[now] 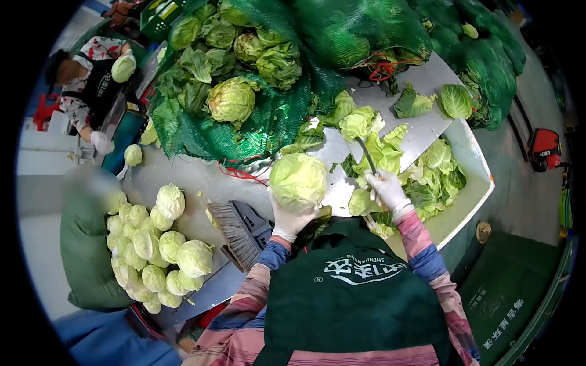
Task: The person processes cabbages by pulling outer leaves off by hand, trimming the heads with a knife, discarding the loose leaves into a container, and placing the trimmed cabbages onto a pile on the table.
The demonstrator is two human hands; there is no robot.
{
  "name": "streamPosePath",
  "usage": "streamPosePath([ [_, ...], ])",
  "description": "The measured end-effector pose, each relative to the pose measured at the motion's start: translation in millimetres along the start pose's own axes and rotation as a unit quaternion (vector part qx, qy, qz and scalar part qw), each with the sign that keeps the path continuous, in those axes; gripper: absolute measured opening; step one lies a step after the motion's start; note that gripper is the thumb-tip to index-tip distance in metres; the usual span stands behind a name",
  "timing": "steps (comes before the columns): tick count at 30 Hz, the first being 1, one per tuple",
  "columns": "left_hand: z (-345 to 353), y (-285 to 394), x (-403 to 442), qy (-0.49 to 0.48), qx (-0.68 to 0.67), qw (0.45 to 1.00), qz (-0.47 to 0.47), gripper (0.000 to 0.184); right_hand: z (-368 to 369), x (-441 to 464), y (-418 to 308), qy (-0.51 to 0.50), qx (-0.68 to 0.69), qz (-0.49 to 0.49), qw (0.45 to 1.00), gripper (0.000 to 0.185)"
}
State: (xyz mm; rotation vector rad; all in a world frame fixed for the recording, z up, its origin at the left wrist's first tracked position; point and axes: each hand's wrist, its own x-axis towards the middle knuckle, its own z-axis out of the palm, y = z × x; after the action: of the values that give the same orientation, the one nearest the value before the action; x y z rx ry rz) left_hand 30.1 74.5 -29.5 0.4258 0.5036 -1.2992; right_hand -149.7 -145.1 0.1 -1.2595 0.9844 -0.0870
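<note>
My left hand (290,219), in a white glove, supports a trimmed pale green cabbage (298,182) from below, fingers curled round its near side. In my gloved right hand (389,194) is a knife (367,154), its narrow dark blade pointing up and away over loose leaves. The fingers are closed round its handle. Cut outer leaves (388,146) lie around the blade on the metal table (177,168). Just beyond the held cabbage, an open green net sack (244,137) spreads out with several untrimmed cabbages (232,100) in it.
A white bin (473,177) of leaves stands at the table's right edge. A brush with a dustpan (244,229) lies left of my left hand, beside a pile of trimmed cabbages (146,244). Full net sacks (366,30) sit at the back. Another person (91,85) holds a cabbage at far left.
</note>
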Motion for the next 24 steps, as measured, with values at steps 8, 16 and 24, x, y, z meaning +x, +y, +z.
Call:
streamPosePath([
  [8, 6.3, 14.1, -6.8, -0.015, 0.019, 0.998, 0.055, 0.086, 82.9, 4.0, -40.7, -0.020, -0.076, -0.215, 0.973, 0.053],
  [16, 10.0, 7.0, -3.4, -0.082, 0.104, 0.991, 0.017, 0.089, 89.0, -10.9, -86.6, -0.131, -0.040, -0.061, 0.989, 0.020],
  [24, -7.8, 11.4, -8.7, -0.067, 0.042, 0.996, 0.052, 0.094, 60.8, -11.0, -43.0, -0.056, 0.018, -0.052, 0.997, 0.036],
])
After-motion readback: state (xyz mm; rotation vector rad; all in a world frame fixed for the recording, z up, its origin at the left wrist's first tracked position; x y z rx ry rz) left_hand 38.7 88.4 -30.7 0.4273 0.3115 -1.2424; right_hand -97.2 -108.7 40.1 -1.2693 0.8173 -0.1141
